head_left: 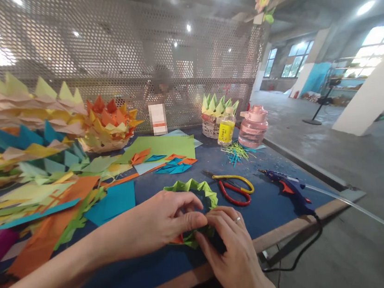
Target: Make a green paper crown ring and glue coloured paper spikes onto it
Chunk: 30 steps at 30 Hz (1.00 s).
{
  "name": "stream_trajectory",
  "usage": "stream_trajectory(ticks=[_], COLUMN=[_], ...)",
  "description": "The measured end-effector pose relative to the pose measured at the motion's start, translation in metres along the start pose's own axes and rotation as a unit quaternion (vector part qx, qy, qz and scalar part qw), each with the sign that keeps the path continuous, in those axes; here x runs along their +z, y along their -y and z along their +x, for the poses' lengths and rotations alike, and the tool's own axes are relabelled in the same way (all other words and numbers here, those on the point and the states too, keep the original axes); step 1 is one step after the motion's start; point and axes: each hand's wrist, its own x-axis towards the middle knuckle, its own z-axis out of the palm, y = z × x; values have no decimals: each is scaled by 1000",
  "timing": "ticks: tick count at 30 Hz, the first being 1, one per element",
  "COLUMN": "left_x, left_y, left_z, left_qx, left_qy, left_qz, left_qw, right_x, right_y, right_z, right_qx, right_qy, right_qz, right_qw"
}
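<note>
A ring of folded green paper (pixel 192 185) lies on the dark blue table near its front edge, with a bit of orange paper at its lower left. My left hand (pixel 176 218) reaches over the ring, its thumb and fingers closed at the near side. Close against it, my right hand (pixel 229 237), wearing a ring, pinches the near right part of the paper ring. Both hands hide the spot they grip. Scissors (pixel 235 187) with one red and one yellow handle lie just right of the ring.
A blue glue gun (pixel 288 188) lies by the right edge, its cord hanging off the table. Behind stand a yellow-labelled bottle (pixel 226 130) and a pink bottle (pixel 253 128). Folded-paper crowns (pixel 112 121) and paper sheets (pixel 115 202) crowd the left. A perforated screen (pixel 96 48) rises behind.
</note>
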Motion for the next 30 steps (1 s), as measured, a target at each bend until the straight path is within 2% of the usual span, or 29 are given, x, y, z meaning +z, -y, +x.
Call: stream_trajectory(ticks=[5,10,12,14,18,23,26,30], left_x=[-8,-17,-15,-10,8,25,33,53], left_y=[-1,-2,-3,-4,2,24,30,22], left_z=[-7,-16,-20,-25,-40,-51,-52,-63], left_qx=[21,38,38,43,52,55,61,66], left_qy=[-18,-6,-5,-26,-122,-222,-294,-432], left_qz=[-11,97,147,199,259,274,234,122], left_qw=[1000,995,988,979,957,934,925,891], right_x=[-6,-13,-16,-18,-20,-17,-15,-13], right_y=[2,4,3,-1,-9,-13,-10,-4], right_z=[-1,2,4,8,19,28,28,26], right_qx=[-1,-12,-12,-11,-10,-37,-47,-30], right_qy=[22,70,91,112,153,178,177,125], right_qz=[-2,-33,-40,-34,0,22,18,16], right_qw=[1000,997,995,993,988,983,983,992])
